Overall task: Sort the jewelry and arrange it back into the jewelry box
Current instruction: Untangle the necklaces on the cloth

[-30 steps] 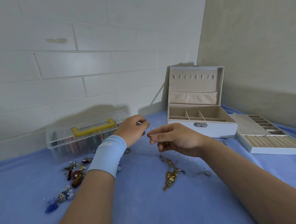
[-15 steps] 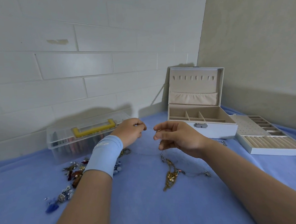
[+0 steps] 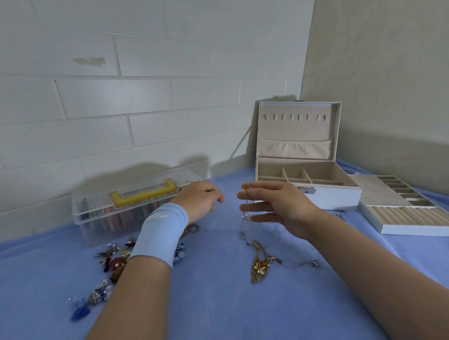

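The grip of the right hand (image 3: 281,205) is closed, thumb and forefinger pinching the top end of a thin chain necklace (image 3: 244,217) that dangles above the blue cloth (image 3: 215,316). The left hand (image 3: 199,203) is curled beside it; its grip cannot be told. Gold chains (image 3: 259,267) lie below, mixed trinkets (image 3: 110,262) to the left. The jewelry box (image 3: 331,198) stands open behind, its tray (image 3: 421,231) alongside.

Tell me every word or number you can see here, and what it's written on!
Blue wristband on the left wrist: a small pale logo or word, too blurred to read.
Jewelry box, clear plastic case, white tray: no writing visible.
So there is nothing readable to quote.
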Tool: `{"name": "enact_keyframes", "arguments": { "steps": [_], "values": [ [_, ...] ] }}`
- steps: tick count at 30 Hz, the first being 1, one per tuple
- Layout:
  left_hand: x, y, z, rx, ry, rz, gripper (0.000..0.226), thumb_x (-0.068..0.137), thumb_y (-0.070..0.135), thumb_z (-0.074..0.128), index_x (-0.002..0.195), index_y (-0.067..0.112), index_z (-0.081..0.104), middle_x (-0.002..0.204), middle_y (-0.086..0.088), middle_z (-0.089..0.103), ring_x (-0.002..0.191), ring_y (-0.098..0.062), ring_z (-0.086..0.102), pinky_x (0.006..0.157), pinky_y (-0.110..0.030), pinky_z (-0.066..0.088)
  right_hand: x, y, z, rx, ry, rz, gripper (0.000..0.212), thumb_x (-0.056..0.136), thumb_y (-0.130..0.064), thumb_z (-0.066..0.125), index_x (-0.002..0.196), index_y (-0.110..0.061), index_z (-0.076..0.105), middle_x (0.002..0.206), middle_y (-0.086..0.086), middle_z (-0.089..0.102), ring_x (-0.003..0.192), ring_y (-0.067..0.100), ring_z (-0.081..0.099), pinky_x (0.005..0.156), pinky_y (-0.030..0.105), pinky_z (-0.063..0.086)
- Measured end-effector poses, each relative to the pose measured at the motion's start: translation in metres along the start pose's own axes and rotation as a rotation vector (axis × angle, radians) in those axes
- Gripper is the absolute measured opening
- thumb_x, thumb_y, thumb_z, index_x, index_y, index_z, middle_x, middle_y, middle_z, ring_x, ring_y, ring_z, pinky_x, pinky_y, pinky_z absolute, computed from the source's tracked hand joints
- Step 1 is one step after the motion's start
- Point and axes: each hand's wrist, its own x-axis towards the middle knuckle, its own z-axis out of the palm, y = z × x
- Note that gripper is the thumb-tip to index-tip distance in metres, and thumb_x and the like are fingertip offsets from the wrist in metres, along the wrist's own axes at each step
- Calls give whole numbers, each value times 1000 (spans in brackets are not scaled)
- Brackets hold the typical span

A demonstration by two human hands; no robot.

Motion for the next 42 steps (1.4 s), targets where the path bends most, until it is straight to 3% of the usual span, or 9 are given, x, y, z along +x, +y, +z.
{"name": "enact_keyframes", "arguments": {
  "steps": [7, 12, 16, 24, 28, 33, 37, 39, 42],
  "values": [
    [0, 1, -1, 20, 8, -26, 34, 97, 4, 42, 74, 18, 63, 59, 2, 45, 48, -13, 34, 48, -25, 26, 4, -1, -3, 143, 60, 50, 15, 98, -11, 62, 105, -12, 75, 92, 3, 74, 75, 20, 70, 78, 36, 59],
    [3, 5, -2, -53, -2, -94, 27, 95, 6, 48, 71, 15, 56, 59, 1, 44, 47, -12, 36, 45, -21, 31, 3, 0, -4, 71, 55, 35, 16, 98, -18, 62, 110, -17, 73, 105, 2, 78, 98, 20, 73, 95, 38, 51],
    [0, 9, -3, -252, -35, -182, 22, 91, 6, 46, 69, 8, 51, 48, -1, 32, 40, -15, 24, 41, -17, 17, 3, 0, -3, 103, 29, 31, 16, 97, -16, 63, 105, -18, 76, 103, 0, 76, 99, 21, 69, 94, 37, 49],
    [-11, 22, -1, -404, -181, -8, 29, 98, 15, 41, 82, 12, 64, 53, 1, 34, 42, -12, 22, 43, -18, 12, 1, 1, 7, -149, -175, -45, 14, 92, -13, 70, 104, -10, 78, 118, 0, 75, 120, 18, 65, 106, 37, 50],
    [-16, 21, -3, -449, -233, 115, 31, 100, 18, 41, 85, 11, 68, 56, -1, 36, 42, -15, 21, 51, -32, 9, 1, 7, 18, -130, -124, -39, 14, 88, -6, 75, 101, 0, 77, 106, 18, 76, 98, 28, 74, 92, 36, 59],
    [-16, 13, -7, -455, -234, 67, 22, 79, 23, 52, 62, 10, 55, 57, -4, 34, 44, -18, 27, 46, -24, 17, 5, 10, 23, -147, 72, -131, 15, 82, 0, 80, 86, 0, 66, 69, 13, 68, 60, 26, 71, 61, 35, 61],
    [-14, 5, -7, -515, -314, 42, 21, 67, 22, 50, 51, 9, 48, 52, -5, 33, 46, -22, 39, 46, -23, 33, 9, 12, 21, -164, 98, -162, 23, 88, 0, 74, 105, -7, 60, 79, 11, 67, 56, 21, 66, 55, 32, 57],
    [-13, 5, -7, -514, -365, 29, 21, 66, 20, 48, 49, 9, 47, 50, -5, 30, 46, -20, 35, 46, -24, 28, 12, 15, 20, -285, 87, -162, 21, 94, -5, 68, 114, -9, 66, 75, 7, 66, 58, 17, 64, 58, 27, 57],
    [-14, 4, -8, -460, -395, 19, 19, 65, 20, 46, 48, 11, 43, 50, -3, 28, 43, -15, 25, 48, -26, 12, 12, 17, 16, -451, 71, -171, 13, 99, -14, 63, 100, -13, 76, 67, -2, 64, 58, 13, 60, 58, 18, 50]
  ]
}}
